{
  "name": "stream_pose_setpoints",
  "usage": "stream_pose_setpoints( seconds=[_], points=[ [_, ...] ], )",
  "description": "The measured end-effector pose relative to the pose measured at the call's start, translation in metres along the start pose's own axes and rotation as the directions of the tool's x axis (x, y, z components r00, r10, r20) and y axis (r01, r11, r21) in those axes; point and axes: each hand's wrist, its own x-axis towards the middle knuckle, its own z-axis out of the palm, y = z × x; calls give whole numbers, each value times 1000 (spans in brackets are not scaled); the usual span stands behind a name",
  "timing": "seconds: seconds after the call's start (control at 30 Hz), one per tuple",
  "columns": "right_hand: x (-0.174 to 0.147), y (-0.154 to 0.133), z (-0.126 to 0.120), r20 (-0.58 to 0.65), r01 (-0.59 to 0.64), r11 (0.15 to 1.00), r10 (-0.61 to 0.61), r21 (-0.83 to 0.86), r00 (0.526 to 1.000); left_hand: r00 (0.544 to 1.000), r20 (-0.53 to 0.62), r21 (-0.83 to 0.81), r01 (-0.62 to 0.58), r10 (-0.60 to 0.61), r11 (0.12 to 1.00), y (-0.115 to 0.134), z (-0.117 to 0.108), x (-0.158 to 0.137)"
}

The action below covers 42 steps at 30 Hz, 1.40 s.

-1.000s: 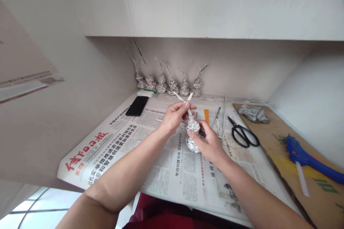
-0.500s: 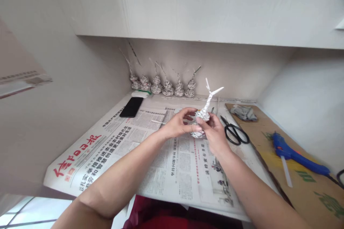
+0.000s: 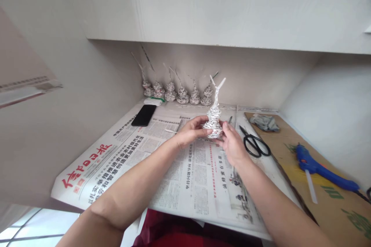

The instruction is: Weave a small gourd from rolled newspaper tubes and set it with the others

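A gourd woven from rolled newspaper strips (image 3: 214, 117) is held upright over the newspaper-covered table, its twisted stem ending in two forked tips. My left hand (image 3: 194, 130) grips its lower bulb from the left, thumb across the front. On the other side, my right hand (image 3: 232, 141) has its fingers against the bulb's right edge and underside. Both hands are closed around the base; the far fingers are partly hidden behind it. Black-handled scissors (image 3: 255, 144) lie to the right of my right hand.
Several similar woven gourds (image 3: 182, 94) stand along the back wall. A black phone (image 3: 143, 115) lies on the newspaper (image 3: 121, 162) at left. On cardboard (image 3: 290, 162) at right rest a blue glue gun (image 3: 321, 170) and a crumpled grey cloth (image 3: 264, 122). A cabinet (image 3: 217, 7) overhangs the back.
The gourd has turned from tilted to upright, and its stem tips have moved left. Both hands have shifted from around its middle down to the lower bulb.
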Motion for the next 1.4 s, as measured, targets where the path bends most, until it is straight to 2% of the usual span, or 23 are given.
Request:
stream_pose_setpoints(
  seconds=[0.07, 0.13, 0.2, 0.3, 0.5, 0.67, 0.87, 0.93, 1.1, 1.27, 1.33, 1.4],
  points=[
    [-3, 1, 4, 60, -103, 990, 97, 97, 993, 1000, -2, -81, 20, -20, 996, 0, 2, -1],
    [-8, 1, 8, 132, -198, 962, 175, 190, 976, 1000, -4, -89, 20, -21, 996, 0, 4, -2],
    [-11, 1, 12, 181, -262, 932, 220, 252, 959, 1000, 2, -43, -2, 2, 999, -1, 6, -2],
    [-14, 1, 14, 213, -292, 910, 236, 293, 948, 997, 12, 94, -76, 75, 993, -4, 6, -1],
    [-10, 9, 10, 287, -218, 926, 128, 308, 949, 985, 42, 267, -174, 169, 948, -11, 2, 0],
    [-8, 16, 7, 263, -172, 944, 97, 283, 960, 994, 15, 309, -109, 110, 945, -8, 7, -4],
    [-15, 9, 14, 284, -155, 960, 86, 231, 955, 972, -222, 197, -37, 82, 980, -2, 14, -5],
    [-18, 7, 17, 288, -150, 974, 97, 167, 953, 968, -245, 182, -11, 56, 983, -3, 14, -5],
    [-22, 11, 21, 227, -116, 991, 97, 69, 969, 971, -208, 218, -67, 114, 974, -9, 15, -5],
    [-21, 18, 20, 167, -45, 999, 40, 25, 985, 985, -170, 68, -6, 17, 998, -9, 19, -6],
    [-21, 19, 19, 181, -68, 997, 59, 45, 982, 987, -161, 69, -11, 22, 998, -7, 20, -7],
    [-21, 18, 17, 236, -106, 989, 80, 104, 969, 984, -147, 146, -79, 101, 986, -6, 21, -7]
  ],
)
